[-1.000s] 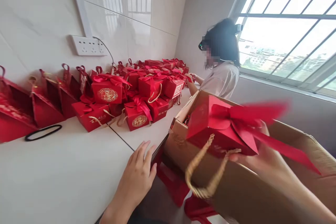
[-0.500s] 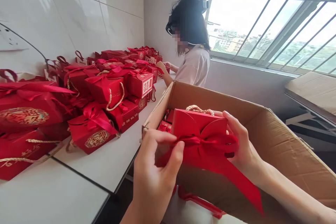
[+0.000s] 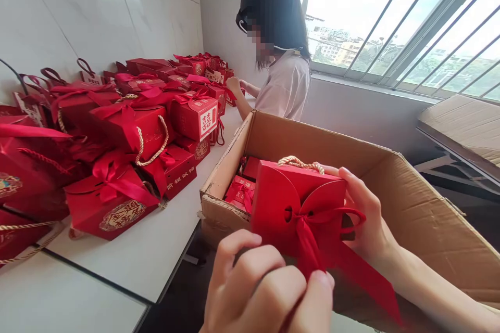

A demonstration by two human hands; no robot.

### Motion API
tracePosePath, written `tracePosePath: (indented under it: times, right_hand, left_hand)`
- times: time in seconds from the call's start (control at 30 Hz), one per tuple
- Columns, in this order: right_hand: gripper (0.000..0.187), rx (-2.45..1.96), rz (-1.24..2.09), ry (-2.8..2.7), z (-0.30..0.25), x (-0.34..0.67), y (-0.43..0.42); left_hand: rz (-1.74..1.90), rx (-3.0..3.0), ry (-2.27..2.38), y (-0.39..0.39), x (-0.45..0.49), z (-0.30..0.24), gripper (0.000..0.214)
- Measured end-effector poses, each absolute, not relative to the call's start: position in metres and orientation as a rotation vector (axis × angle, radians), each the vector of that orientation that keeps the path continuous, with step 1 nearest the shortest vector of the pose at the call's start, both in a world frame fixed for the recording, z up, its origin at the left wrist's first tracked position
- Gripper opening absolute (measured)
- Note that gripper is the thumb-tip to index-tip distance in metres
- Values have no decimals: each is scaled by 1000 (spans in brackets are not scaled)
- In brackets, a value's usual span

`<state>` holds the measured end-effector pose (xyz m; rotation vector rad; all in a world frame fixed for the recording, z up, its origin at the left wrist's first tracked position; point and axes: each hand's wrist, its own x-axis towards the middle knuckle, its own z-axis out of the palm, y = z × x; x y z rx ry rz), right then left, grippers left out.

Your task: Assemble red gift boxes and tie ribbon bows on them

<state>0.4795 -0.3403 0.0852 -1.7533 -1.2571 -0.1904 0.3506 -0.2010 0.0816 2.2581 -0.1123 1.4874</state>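
A red gift box [image 3: 273, 187] with curved, interlocking top flaps and a twisted gold cord handle [image 3: 300, 163] is held up in front of me. My right hand [image 3: 365, 218] grips its right side, fingers behind it. A red satin ribbon [image 3: 307, 239] is threaded through the front; one loop sticks out to the right and a loose tail hangs below. Close to the camera, my left hand [image 3: 269, 283] pinches the ribbon between thumb and curled fingers, below the box. The box is above an open cardboard carton [image 3: 312, 138], where more red boxes [image 3: 241, 192] lie at the left.
On the white table [image 3: 167, 255] to the left, many similar red boxes [image 3: 111, 195] with ribbons and cords are piled against the tiled wall. A person [image 3: 289, 78] wearing a headset works at the far end. A barred window [image 3: 375, 26] is behind; flat cardboard [image 3: 464, 119] rests at right.
My left hand has moved down and toward me, drawing the ribbon with it. The bow's left loop is gone, and a hole in the box front now shows. The view has shifted slightly.
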Motion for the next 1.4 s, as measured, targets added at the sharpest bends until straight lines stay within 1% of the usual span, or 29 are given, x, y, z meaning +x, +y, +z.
tracePosePath:
  times: [0.1,0.13,0.2,0.23,0.27,0.3,0.37,0.4,0.43,0.47,0.57,0.63,0.8,0.93,1.03,1.13,1.3,1.4]
  right_hand:
    - [108,-1825,-244,-1247,91,494,-346]
    - [109,-1869,-251,-1211,94,504,-348]
    - [107,-2002,-221,-1056,101,531,-349]
    - [99,-2083,-166,-912,102,546,-348]
    - [85,-2141,-60,-767,102,563,-345]
    - [73,-2137,120,-622,99,579,-341]
    - [64,-1963,470,-363,85,608,-329]
    - [58,-1888,518,-309,75,620,-322]
    - [55,-1862,492,-305,64,631,-315]
    - [54,-1868,483,-314,52,641,-308]
    - [70,-1919,382,-334,24,662,-291]
    - [78,-1954,292,-366,15,671,-287]
    - [77,-1996,246,-486,15,671,-300]
    - [85,-2012,283,-614,9,649,-313]
    - [94,-2004,299,-712,1,631,-317]
    - [103,-1985,301,-754,-8,619,-328]
    - [108,-2041,200,-739,-34,615,-387]
    - [103,-2051,258,-602,-59,600,-429]
  left_hand:
    - [1524,2305,-64,-180,360,69,16]
    - [1481,2372,29,-173,364,62,19]
    - [1262,2550,233,-161,370,45,26]
    - [1138,2614,277,-157,372,36,27]
    - [1044,2650,275,-153,374,28,28]
    - [985,2664,250,-151,375,20,28]
    - [934,2669,193,-147,375,10,28]
    - [927,2672,172,-145,374,7,29]
    - [923,2680,148,-143,373,5,29]
    - [916,2686,133,-142,372,5,29]
    - [906,2691,113,-140,370,6,29]
    - [896,2684,117,-140,369,6,28]
    - [884,2650,106,-137,369,4,31]
    - [860,2631,48,-131,368,1,30]
    - [916,2623,41,-128,369,-3,30]
    - [977,2628,31,-128,370,-8,26]
    - [1025,2636,48,-128,371,-14,24]
    - [1027,2612,45,-129,372,-15,26]
